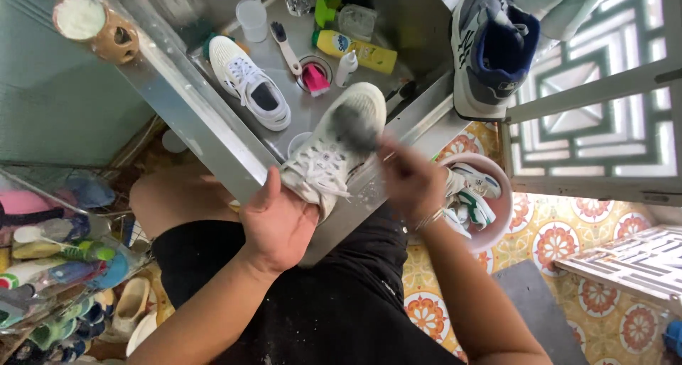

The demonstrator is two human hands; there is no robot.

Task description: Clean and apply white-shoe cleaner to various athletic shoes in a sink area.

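At the near edge of the steel tray [213, 134], a white sneaker [339, 146] rests tilted, its toe pointing away from the person and its laced upper facing the camera. Left hand [278, 221]: fingers closed around the heel end of this sneaker, thumb along its side, pinning it against the tray's rim. Right hand [410, 179]: motion-blurred, just right of the sneaker; fingers curled closed on the handle of a dark brush [353, 127], whose bristle head lies against the sneaker's toe area. Whether the bristles press into the fabric cannot be told through the blur.

Farther into the tray, beyond the sneaker, lie a second white sneaker [249, 82] on its sole, a white-handled brush [285, 47], a pink brush [315, 78] standing in a small round cup, a yellow bottle [355, 50] on its side and a clear plastic cup [251, 18]. Right of the tray, a grey and blue shoe [490, 45] sits on a raised ledge. Below that, just beside the right hand, a pink basin [497, 209] holds white and green sneakers [469, 194] on the patterned tile floor [568, 244]. Left of the tray, a wire rack [50, 265] carries assorted bottles and brushes.
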